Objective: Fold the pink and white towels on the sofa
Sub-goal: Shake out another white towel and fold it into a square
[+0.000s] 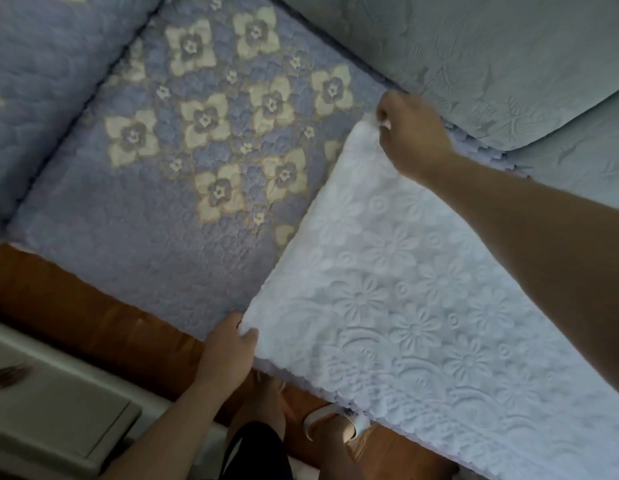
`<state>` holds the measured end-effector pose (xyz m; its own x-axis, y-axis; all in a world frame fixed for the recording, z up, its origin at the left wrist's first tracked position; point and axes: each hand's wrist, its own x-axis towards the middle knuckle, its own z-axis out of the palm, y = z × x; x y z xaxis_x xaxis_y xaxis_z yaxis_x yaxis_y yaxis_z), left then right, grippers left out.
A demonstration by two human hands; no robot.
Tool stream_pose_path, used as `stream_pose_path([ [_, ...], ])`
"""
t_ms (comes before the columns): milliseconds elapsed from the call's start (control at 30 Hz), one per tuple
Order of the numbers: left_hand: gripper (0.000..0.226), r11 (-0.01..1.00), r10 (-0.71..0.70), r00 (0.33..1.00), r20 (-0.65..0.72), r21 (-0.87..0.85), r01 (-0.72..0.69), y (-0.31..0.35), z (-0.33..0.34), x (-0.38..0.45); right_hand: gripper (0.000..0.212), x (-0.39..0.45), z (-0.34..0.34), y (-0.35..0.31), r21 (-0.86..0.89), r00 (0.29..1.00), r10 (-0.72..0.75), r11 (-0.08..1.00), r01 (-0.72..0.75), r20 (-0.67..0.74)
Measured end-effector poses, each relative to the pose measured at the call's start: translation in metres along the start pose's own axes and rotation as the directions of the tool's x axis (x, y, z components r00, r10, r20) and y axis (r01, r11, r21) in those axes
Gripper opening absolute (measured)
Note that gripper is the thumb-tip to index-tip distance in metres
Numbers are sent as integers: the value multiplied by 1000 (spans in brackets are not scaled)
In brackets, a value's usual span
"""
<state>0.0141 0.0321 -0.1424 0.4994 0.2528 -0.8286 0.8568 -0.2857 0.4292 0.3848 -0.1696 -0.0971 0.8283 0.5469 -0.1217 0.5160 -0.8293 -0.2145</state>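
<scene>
While the white towel [405, 306] lies on the sofa [162, 254], the left hand [228, 348] grasps its near corner and the outstretched right hand [412, 140] pinches its far corner.

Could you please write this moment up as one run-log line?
step: white towel spread on sofa | left hand: pinches near corner | right hand: pinches far corner | pink towel: not in view

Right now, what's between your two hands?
The white towel's left edge runs from the left hand to the right hand, seen by the head camera.
</scene>
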Motion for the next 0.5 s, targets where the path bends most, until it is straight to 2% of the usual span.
stream_pose_path([
  [33, 12, 1000, -17, 1000, -27, 1, 17, 1, 0, 1, 31, -1, 3, -1, -37, 999, -37, 999, 36, -28],
  [67, 12, 999, -32, 999, -38, 9, 33, 2, 0, 2, 47, -2, 7, 0, -46, 999, -45, 998, 45, 8],
  [100, 11, 999, -45, 998, -38, 21, 46, 3, 1, 3, 53, -3, 13, 2, -32, 999, -12, 999, 14, 40],
  [167, 11, 997, -57, 998, -15, 43, 58, 5, 1, 4, 46, -4, 26, 5, 17, 985, 149, 988, -151, 84],
  [233, 12, 996, -65, 998, 14, 55, 64, 6, 1, 5, 44, -1, 37, 13, 52, 922, 349, 931, -362, 168],
  [267, 13, 996, -70, 997, 26, 57, 69, 6, 0, 7, 45, 2, 41, 16, 37, 892, 400, 908, -417, 211],
  [400, 16, 991, -104, 993, 59, 88, 99, 4, -4, 15, 55, 22, 42, 27, -8, 878, 430, 899, -438, 212],
  [500, 15, 989, -118, 991, 64, 95, 112, 2, -3, 18, 57, 40, 37, 27, -46, 846, 368, 924, -380, 386],
])
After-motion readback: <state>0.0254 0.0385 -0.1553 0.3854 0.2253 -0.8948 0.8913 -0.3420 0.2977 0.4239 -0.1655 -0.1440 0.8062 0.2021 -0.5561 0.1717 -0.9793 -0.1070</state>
